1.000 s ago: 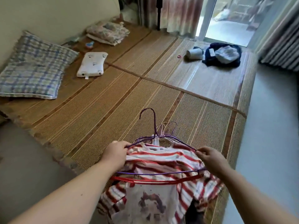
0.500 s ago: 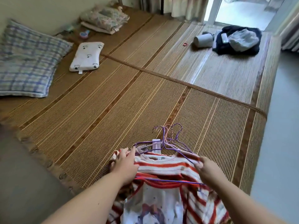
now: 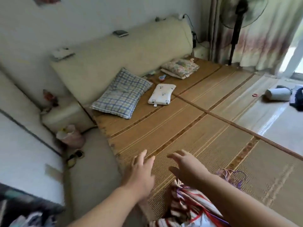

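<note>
Two hands show in the lower middle of the frame. The left hand (image 3: 139, 174) and the right hand (image 3: 188, 168) are both spread, fingers straight and apart. They hold nothing and hover over the woven mat (image 3: 196, 128).

One striped shirt (image 3: 183, 203) lies bunched at the bottom edge, right of centre, on the mat and partly under the right forearm. It has red and white bands, with a plain white patch showing at the very bottom. A red hanger (image 3: 211, 215) crosses the shirt. A tangle of purple wire hangers (image 3: 229, 175) sticks out just right of the right wrist; their number cannot be told.

Two pillows lie in the middle of the frame near the padded cream headboard (image 3: 123, 51). One is a blue checked pillow (image 3: 121, 94). Just to its right is one small white pillow (image 3: 162, 94), dotted with tiny dark figures; it has a tag at its lower edge, too small to read.

One folded floral blanket (image 3: 179, 68) sits above them, with one small bowl (image 3: 162, 77) beside it. At the right edge lie one grey roll of cloth (image 3: 277, 95) and a dark blue garment (image 3: 298, 99), touching each other. One standing fan (image 3: 237, 22) rises at the upper right before the curtain (image 3: 265, 38). One pink bin (image 3: 72, 136) stands at the left, beside the mat.
</note>
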`<state>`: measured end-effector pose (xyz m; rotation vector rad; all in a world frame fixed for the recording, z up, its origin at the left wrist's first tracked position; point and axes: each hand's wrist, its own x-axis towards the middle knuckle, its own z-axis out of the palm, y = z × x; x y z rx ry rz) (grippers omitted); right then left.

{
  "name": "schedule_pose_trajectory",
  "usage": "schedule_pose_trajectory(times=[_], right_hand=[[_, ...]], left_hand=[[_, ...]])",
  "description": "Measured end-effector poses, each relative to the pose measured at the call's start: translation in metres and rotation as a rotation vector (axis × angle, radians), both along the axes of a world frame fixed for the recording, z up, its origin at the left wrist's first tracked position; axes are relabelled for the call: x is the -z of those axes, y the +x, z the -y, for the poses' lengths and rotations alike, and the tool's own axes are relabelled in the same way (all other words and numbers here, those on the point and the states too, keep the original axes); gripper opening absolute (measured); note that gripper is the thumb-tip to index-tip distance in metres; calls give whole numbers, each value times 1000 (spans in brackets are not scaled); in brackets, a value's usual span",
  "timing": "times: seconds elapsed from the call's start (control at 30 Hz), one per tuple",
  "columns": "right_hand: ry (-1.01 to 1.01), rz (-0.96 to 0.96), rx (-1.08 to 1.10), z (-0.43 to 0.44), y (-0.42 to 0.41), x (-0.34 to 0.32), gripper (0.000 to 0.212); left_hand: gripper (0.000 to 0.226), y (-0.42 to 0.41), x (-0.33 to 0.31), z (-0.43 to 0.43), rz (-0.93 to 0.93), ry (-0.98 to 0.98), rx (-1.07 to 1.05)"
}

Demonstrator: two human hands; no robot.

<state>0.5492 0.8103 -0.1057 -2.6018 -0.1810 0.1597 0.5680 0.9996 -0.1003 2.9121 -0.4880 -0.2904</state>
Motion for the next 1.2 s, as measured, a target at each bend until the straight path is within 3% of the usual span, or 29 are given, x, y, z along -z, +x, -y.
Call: schedule_pose_trajectory(times=[0.1,0.53,1.0,1.2], right_hand=[[-1,144,-171,-70,18,-56,49],[135,534,-610,-369,-9,-224,53],[448,841,-994,-574,-33,-351,52],[551,912,-1192,-654,6,-395,54]], left_hand=[[61,-5,-53,-70,204,46,-126],[67,-127,-227,-338,689,77,-545],[61,-195,-364,-466,1133,346,-932],[67,-201,-421,-506,1351,655,-1020]])
